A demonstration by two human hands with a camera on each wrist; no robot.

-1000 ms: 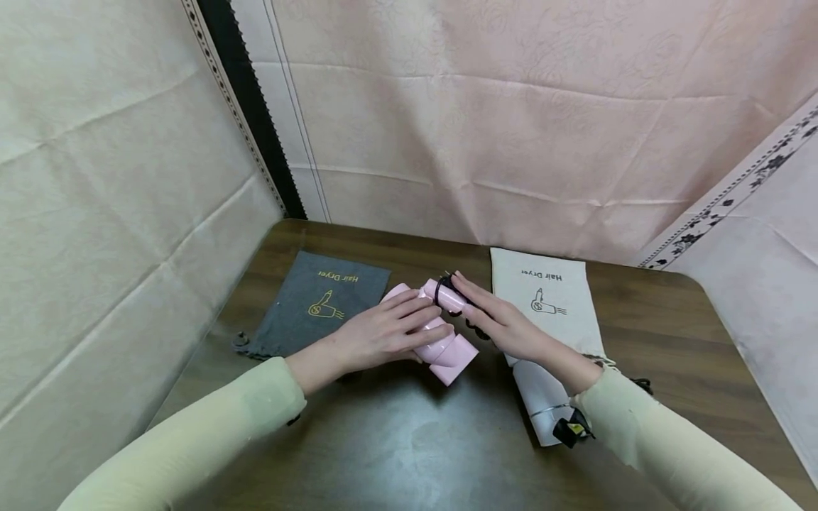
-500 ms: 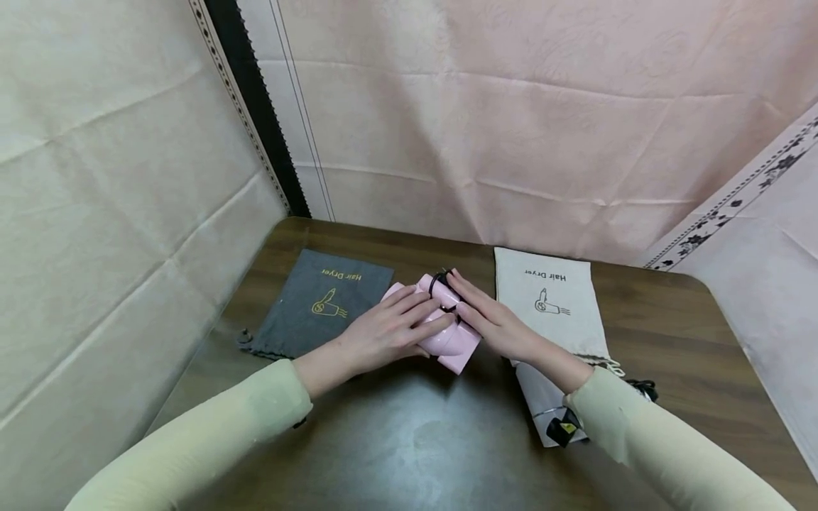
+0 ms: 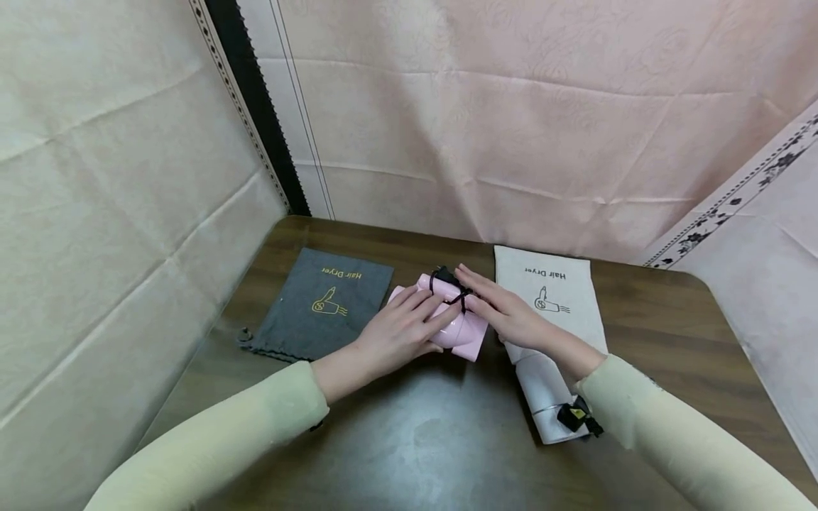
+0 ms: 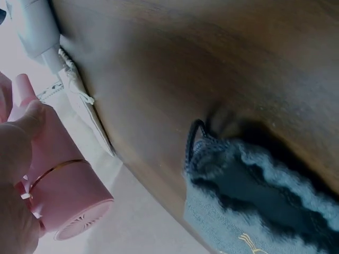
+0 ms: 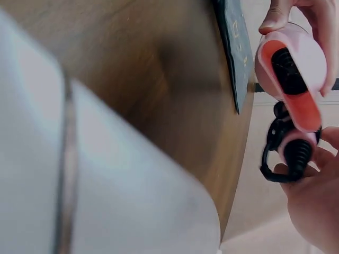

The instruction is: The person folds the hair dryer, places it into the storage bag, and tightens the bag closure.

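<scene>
A pink hair dryer (image 3: pixel 469 330) is held above the middle of the table between both hands. My left hand (image 3: pixel 399 325) grips its barrel, fingers over the top; the left wrist view shows the thumb along the pink barrel (image 4: pixel 74 169) with its gold band. Folded against the barrel is the handle (image 3: pixel 439 287), with black cord (image 3: pixel 455 292) bundled along it. My right hand (image 3: pixel 514 319) holds the handle and cord from the right. In the right wrist view the flat nozzle (image 5: pixel 306 110) faces the camera, and a cord loop (image 5: pixel 266 159) hangs by the right fingers.
At left lies a dark grey drawstring pouch (image 3: pixel 339 284), its mouth (image 4: pixel 238 185) gaping in the left wrist view. A white pouch (image 3: pixel 543 266) lies at back right. Nearer, a white hair dryer (image 3: pixel 540 387) with a black plug (image 3: pixel 575 417) lies beside the right forearm. Cloth walls (image 3: pixel 447 142) border the table.
The pink hair dryer has turned and shifted slightly right, its handle drawing in against the barrel. More black cord shows on top. Both hands have moved slightly right with it.
</scene>
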